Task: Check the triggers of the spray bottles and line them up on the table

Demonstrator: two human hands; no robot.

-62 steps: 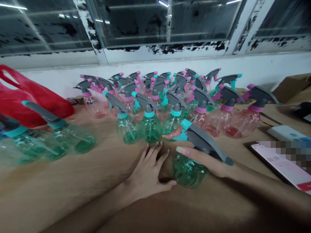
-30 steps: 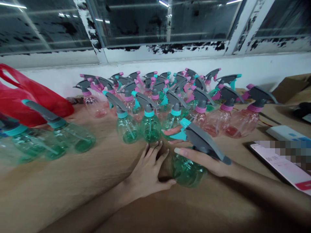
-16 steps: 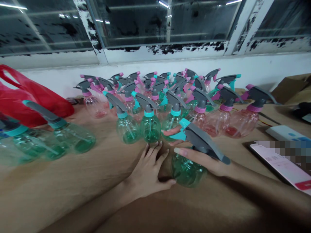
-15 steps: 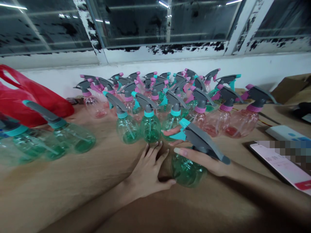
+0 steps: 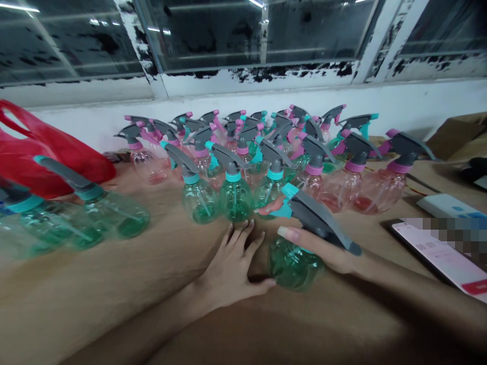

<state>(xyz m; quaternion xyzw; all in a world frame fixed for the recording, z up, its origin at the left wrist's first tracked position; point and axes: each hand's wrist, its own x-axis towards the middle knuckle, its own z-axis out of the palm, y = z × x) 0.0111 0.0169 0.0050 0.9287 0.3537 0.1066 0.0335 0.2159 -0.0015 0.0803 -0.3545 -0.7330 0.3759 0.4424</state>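
A green see-through spray bottle point(image 5: 294, 266) with a grey and teal trigger head stands on the table in front of me. My right hand point(image 5: 319, 246) is closed round its neck, thumb on the near side and fingers by the teal trigger. My left hand point(image 5: 234, 268) lies flat with fingers spread, its thumb tip close to or touching the bottle's base; I cannot tell which. Just beyond my left fingertips stands another green spray bottle point(image 5: 236, 197), with a similar green bottle point(image 5: 200, 200) to its left.
Several pink spray bottles point(image 5: 380, 190) and green ones stand crowded toward the wall. More green bottles point(image 5: 116, 215) are at the left, before a red plastic bag point(image 5: 57, 157). A phone point(image 5: 437, 253), a white box point(image 5: 452, 207) and a cardboard box point(image 5: 456, 134) lie at the right.
The fingers of my right hand shift slightly at the teal trigger and its thumb moves a little. The bottle and my left hand stay in place.
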